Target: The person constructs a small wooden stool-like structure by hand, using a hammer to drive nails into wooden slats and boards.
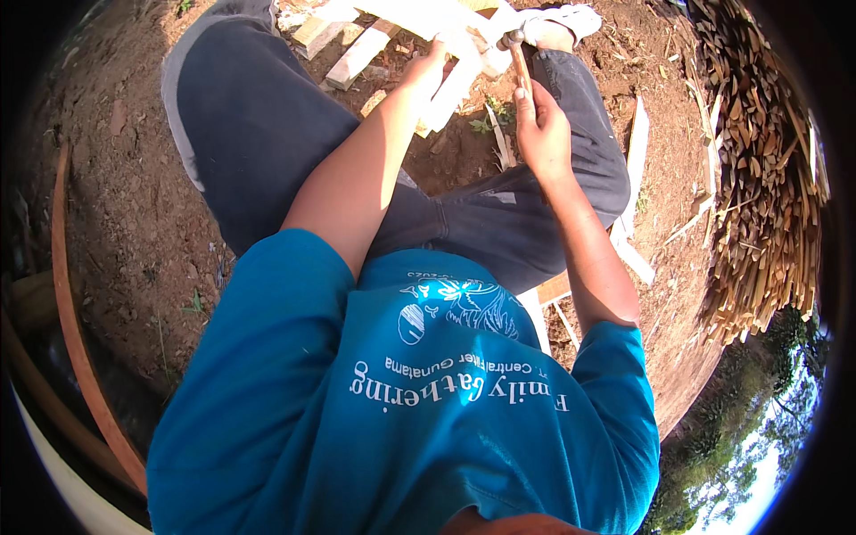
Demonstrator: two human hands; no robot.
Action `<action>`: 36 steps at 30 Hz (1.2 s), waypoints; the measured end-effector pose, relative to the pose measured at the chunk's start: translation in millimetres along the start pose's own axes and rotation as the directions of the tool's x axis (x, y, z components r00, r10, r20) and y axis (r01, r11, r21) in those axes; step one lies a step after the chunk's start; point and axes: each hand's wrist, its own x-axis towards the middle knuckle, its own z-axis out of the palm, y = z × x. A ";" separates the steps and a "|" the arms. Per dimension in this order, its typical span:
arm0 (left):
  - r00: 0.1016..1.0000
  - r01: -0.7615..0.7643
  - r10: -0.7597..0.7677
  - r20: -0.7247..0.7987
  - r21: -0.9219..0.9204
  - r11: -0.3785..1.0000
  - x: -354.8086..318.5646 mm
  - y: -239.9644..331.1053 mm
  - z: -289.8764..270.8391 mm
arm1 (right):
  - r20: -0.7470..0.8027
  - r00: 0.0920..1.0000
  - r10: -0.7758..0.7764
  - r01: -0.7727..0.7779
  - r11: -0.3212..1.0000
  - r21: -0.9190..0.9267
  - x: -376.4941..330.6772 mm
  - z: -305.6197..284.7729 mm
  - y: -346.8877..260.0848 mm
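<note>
My right hand (542,132) is closed round the wooden handle of a hammer (522,67). The hammer's metal head is at the top of the view, against pale wood beside my right foot. My left hand (426,71) grips the edge of a pale piece of wood (453,94) in front of my lap; glare washes out its fingertips and part of the wood. Around it lie more sawn wood pieces (361,55), joined or stacked; I cannot tell which.
I sit on bare brown soil (116,196) with my legs bent outward. A tall stack of split wood sticks (758,160) stands on the right. Loose pale slats (637,160) lie beside my right knee. A long curved-looking reddish board (71,321) runs along the left.
</note>
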 end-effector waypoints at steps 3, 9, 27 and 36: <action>1.000 -0.001 0.001 0.002 0.025 1.000 5.3 -8.5 -9.6 | -0.187 0.973 -0.132 0.210 0.839 0.502 -14.9 -21.8 -42.9; 0.996 -0.084 0.083 0.014 0.047 0.995 40.4 -31.3 -9.2 | -0.035 0.996 -0.079 0.085 0.977 0.193 4.2 7.5 -0.5; 0.997 -0.062 0.067 -0.050 0.085 0.994 14.9 -2.4 -1.6 | -0.067 0.997 -0.047 0.067 0.940 0.335 -5.5 -0.4 -16.9; 0.998 -0.055 0.055 -0.011 0.045 0.997 13.4 -11.3 -7.3 | -0.093 0.993 -0.066 0.102 0.875 0.473 -8.1 -3.8 -30.7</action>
